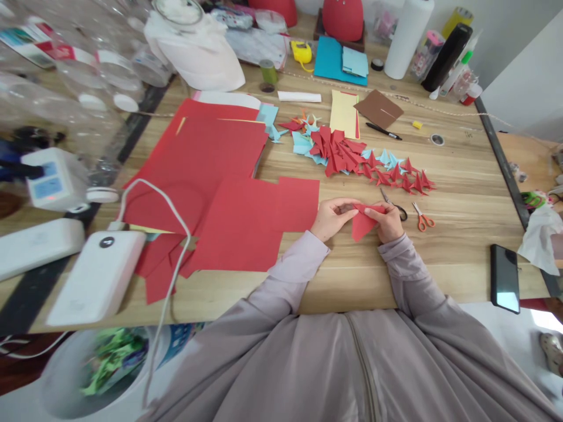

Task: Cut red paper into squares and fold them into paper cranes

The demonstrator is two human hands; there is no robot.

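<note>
A small folded piece of red paper [362, 227] is held between both hands above the wooden table. My left hand [333, 217] pinches its upper left corner, and my right hand [387, 221] grips its right side with the thumb on top. The paper tapers to a point towards me. Black-handled scissors [402, 212] lie partly hidden behind my right hand, and orange-handled scissors [423, 219] rest just to the right. Flat red squares [299, 205] lie to the left of my left hand. Beyond the hands is a pile of folded red and light blue paper shapes [336, 151].
Large red sheets [215, 149] cover the left of the table [466, 205]. A white power bank [97, 275] with a looping cable sits at the front left, plastic bottles [81, 70] behind it. A phone [504, 275] lies at the right edge; bottles [409, 41] stand at the back.
</note>
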